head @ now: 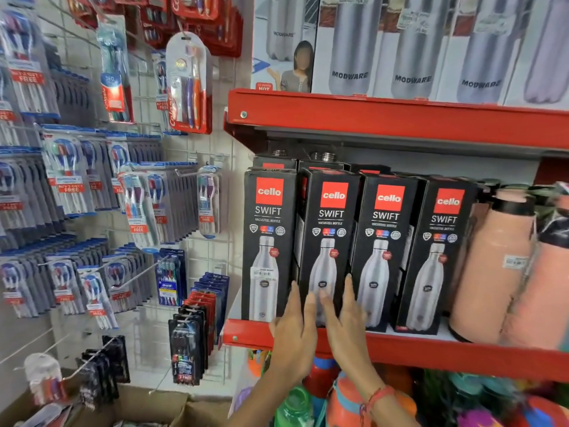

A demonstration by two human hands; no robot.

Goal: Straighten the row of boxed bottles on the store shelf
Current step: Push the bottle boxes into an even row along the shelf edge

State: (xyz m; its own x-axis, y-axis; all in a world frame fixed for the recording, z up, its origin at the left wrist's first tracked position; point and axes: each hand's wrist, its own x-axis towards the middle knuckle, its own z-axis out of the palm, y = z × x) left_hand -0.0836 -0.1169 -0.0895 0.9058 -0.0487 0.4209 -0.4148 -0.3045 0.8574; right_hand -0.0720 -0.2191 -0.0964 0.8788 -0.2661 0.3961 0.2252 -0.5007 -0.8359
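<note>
Four black boxed bottles stand in a front row on the red shelf, with more boxes behind them. The first box is at the left end. The second box sits turned a little, with a gap on its left side. The third box and the fourth box lean slightly to the right. My left hand holds the second box's lower left edge. My right hand holds its lower right edge, thumb on the front.
Peach flasks crowd the shelf right of the fourth box. The upper red shelf carries white bottle boxes. Toothbrush packs hang on pegs to the left. Coloured bottles sit below, and a cardboard carton at lower left.
</note>
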